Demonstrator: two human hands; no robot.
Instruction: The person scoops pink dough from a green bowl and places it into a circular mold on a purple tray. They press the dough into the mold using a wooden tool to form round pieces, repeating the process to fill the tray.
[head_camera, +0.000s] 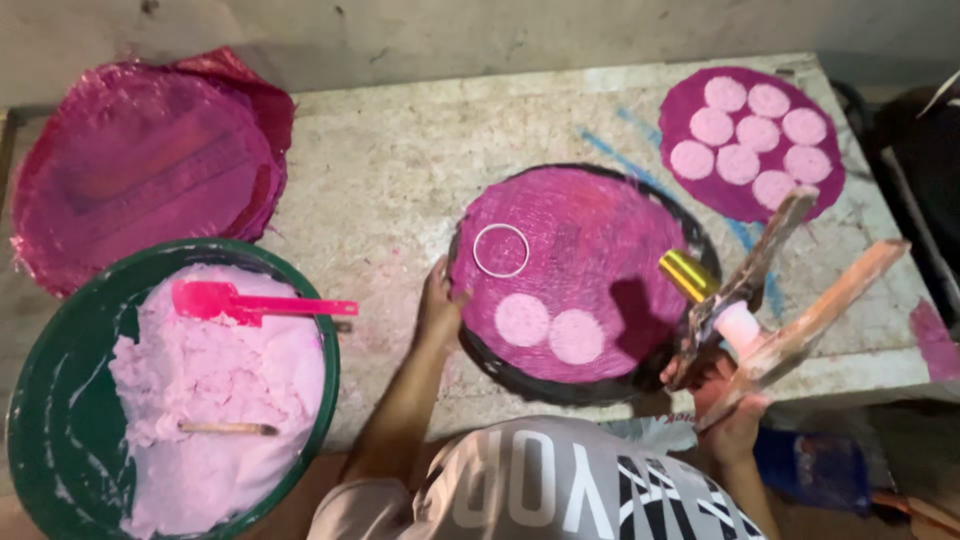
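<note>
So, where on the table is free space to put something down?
Bare table lies between the stacked pink sheets and the round mat, and behind that mat. It is crowded near the green basin, the left hand and the right hand.

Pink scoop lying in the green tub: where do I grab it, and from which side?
Take the pink scoop by its long thin handle, whose end sticks out over the right rim of the green tub. Come from the right, beside the left hand. The broad blade end lies on the pink paste, so it is probably messy.
</note>
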